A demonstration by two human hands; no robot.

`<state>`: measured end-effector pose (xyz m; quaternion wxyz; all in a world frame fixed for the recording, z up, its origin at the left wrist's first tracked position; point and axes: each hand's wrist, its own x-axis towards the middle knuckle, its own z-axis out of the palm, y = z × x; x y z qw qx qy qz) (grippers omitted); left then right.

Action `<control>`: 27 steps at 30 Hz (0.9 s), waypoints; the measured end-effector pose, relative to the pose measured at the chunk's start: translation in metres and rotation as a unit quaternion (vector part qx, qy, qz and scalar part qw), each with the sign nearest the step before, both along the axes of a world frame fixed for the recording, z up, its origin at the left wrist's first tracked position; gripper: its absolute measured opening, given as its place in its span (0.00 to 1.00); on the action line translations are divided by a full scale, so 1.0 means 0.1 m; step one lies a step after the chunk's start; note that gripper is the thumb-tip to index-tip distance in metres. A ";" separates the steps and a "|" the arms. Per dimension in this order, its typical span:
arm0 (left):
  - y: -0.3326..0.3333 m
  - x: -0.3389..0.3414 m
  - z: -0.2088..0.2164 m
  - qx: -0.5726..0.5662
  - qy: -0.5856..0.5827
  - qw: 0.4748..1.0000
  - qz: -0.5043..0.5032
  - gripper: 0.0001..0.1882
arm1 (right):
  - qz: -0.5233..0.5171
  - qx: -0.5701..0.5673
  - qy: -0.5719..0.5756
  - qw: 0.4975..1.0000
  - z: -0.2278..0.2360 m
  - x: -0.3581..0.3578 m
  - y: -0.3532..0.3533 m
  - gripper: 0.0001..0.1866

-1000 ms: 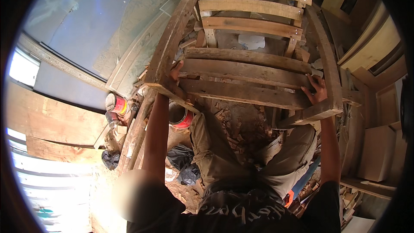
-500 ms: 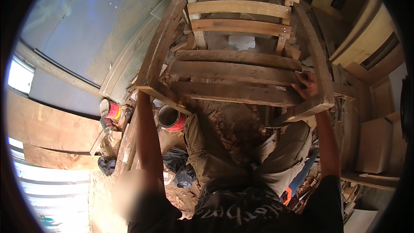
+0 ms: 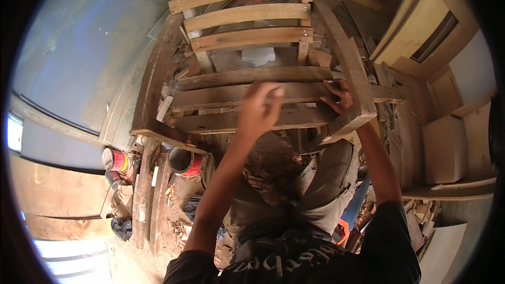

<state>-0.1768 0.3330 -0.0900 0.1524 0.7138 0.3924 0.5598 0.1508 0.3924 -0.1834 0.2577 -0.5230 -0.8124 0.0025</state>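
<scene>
A wooden chair frame, with dark seat slats [image 3: 231, 93] and lighter curved back slats [image 3: 244, 16], stands before my knees. Above the middle of the seat is my left hand [image 3: 260, 108], blurred by motion; whether its bent fingers hold anything does not show. My right hand [image 3: 339, 97] rests at the right ends of the seat slats, thumb and fingers apart, beside the right armrest [image 3: 347, 58]. Its forearm passes under the front end of that armrest. The left armrest [image 3: 155, 79] has no hand on it.
Two red-banded cans, one nearer the frame [image 3: 185, 162] and one further left [image 3: 114, 160], stand on the left. Wood scraps litter the floor around my legs. Wooden panels [image 3: 410, 37] lean at the right, and a large grey-blue sheet [image 3: 79, 68] stands on the left.
My left hand has left the left armrest and moved right, over the seat slats. My right hand stays at the slats' right ends. The whole view has shifted, placing the chair further left.
</scene>
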 end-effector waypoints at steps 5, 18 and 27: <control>0.97 0.67 -0.77 -0.076 0.285 0.955 -0.008 0.26 | 0.004 0.015 -0.015 1.000 0.12 -0.15 -0.01 0.26; 0.99 0.97 -0.78 -0.146 0.509 0.848 0.012 0.56 | -0.390 0.171 0.320 0.846 -0.70 0.81 -0.99 0.13; 0.94 1.08 -0.87 -0.123 0.469 0.875 0.009 0.49 | -0.531 -0.164 0.289 0.779 -2.37 0.85 -3.57 0.13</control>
